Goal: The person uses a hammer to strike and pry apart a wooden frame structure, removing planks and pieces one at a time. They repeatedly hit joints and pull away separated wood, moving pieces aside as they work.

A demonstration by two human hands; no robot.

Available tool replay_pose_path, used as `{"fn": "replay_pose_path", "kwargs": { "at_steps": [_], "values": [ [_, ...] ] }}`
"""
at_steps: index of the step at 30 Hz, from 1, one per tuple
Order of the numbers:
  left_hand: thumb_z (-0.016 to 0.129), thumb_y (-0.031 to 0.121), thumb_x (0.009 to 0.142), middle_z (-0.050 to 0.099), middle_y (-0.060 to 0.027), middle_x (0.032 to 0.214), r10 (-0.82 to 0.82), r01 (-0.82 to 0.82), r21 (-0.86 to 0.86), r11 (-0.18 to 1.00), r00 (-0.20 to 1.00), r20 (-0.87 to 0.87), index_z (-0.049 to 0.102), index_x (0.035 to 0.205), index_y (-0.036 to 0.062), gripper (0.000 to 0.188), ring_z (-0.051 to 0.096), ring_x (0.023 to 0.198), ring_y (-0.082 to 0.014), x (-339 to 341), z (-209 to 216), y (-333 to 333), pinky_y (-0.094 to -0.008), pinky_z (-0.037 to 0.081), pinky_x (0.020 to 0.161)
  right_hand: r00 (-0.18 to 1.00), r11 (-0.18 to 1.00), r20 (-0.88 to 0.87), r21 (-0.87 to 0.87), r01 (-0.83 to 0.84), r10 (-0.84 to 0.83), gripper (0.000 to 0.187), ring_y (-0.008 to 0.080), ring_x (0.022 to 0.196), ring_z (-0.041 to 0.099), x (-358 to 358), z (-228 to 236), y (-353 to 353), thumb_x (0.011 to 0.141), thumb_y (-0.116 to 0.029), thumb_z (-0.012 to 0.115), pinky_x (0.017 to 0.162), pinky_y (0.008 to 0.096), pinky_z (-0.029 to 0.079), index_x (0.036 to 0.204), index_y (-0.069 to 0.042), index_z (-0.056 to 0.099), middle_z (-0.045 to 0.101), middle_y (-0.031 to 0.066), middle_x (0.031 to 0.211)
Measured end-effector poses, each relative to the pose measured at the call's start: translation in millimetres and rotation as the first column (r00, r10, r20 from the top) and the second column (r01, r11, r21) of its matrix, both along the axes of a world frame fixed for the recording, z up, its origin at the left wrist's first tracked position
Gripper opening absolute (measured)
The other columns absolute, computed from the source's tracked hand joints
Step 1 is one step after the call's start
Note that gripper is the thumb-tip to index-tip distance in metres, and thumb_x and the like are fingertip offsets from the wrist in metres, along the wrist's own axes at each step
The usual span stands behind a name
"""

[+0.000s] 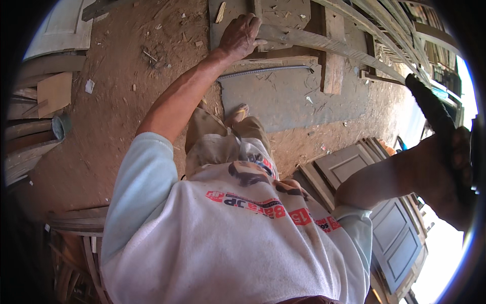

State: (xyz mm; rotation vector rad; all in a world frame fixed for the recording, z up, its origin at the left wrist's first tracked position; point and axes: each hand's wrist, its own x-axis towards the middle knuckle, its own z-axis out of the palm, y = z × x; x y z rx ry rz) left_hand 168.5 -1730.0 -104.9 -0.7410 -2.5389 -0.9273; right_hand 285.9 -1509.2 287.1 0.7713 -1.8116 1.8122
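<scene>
Stretched out to the far middle, my left hand (240,38) is closed at the near-left end of a long, narrow wooden plank (329,45). Its fingers curl over the wood and the thumb lies beside it. From there the plank runs to the right, crossing a wider upright board (333,61). My right hand (458,162) is raised close at the right rim, dark and partly cut off. It seems wrapped round a black, ribbed, curved handle (433,104); the rest of that object is hidden.
A grey sheet (283,99) lies on the dirt floor (126,116) by my feet. Long strips of wood (385,25) are piled at the far right. Panelled doors (397,243) lean at the right. Curved boards (38,131) are stacked at the left, with more timber (78,223) lower down.
</scene>
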Motion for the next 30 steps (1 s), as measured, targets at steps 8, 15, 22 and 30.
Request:
{"fn": "replay_pose_path", "kwargs": {
  "at_steps": [8, 15, 22, 30],
  "values": [
    [0.083, 0.039, 0.078, 0.056, -0.0168, 0.107, 0.015, -0.016, -0.031, 0.999, 0.999, -0.031, 0.051, 0.114, 0.0037, 0.06, 0.06, 0.104, -0.0328, 0, -5, 2, -0.045, 0.051, 0.091, 0.444, 0.463, 0.413, 0.886, 0.007, -0.796, 0.04, 0.0151, 0.053, 0.051, 60, -247, -6, 0.102, -0.04, 0.059, 0.048, 0.0344, 0.041, 0.095, 0.0, 0.058, 0.053, 0.0036, 0.063],
    [0.085, 0.038, 0.078, 0.055, -0.0153, 0.109, 0.02, -0.017, -0.091, 0.996, 0.999, 0.028, 0.05, 0.115, 0.0045, 0.061, 0.06, 0.1, -0.0312, -3, 1, -1, -0.043, 0.052, 0.088, 0.856, 0.771, -0.107, 0.391, 0.503, -0.505, 0.034, 0.0186, 0.062, 0.059, 3, -17, -29, 0.1, -0.034, 0.055, 0.058, 0.0378, 0.05, 0.097, 0.0, 0.057, 0.063, 0.0094, 0.077],
    [0.084, 0.034, 0.078, 0.057, -0.0158, 0.111, 0.024, -0.018, -0.087, 0.996, 0.997, 0.07, 0.053, 0.113, 0.0036, 0.056, 0.06, 0.098, -0.0314, -6, -11, 6, -0.0432, 0.05, 0.089, 0.419, 0.391, 0.356, 0.92, -0.002, -0.835, 0.041, 0.0158, 0.057, 0.055, 38, -199, -20, 0.101, -0.041, 0.052, 0.052, 0.0363, 0.047, 0.108, 0.0, 0.057, 0.059, 0.0058, 0.071],
    [0.084, 0.036, 0.08, 0.055, -0.0129, 0.105, -0.022, 0.029, -0.043, 0.999, 0.989, 0.149, 0.05, 0.115, 0.0068, 0.057, 0.059, 0.099, -0.0267, 0, 10, 0, -0.0473, 0.047, 0.093, 0.488, 0.633, 0.496, 0.758, 0.16, -0.718, 0.052, 0.0105, 0.047, 0.049, 28, -124, -55, 0.104, -0.051, 0.05, 0.042, 0.029, 0.041, 0.122, -0.002, 0.059, 0.053, -0.0003, 0.059]
  ]
}}
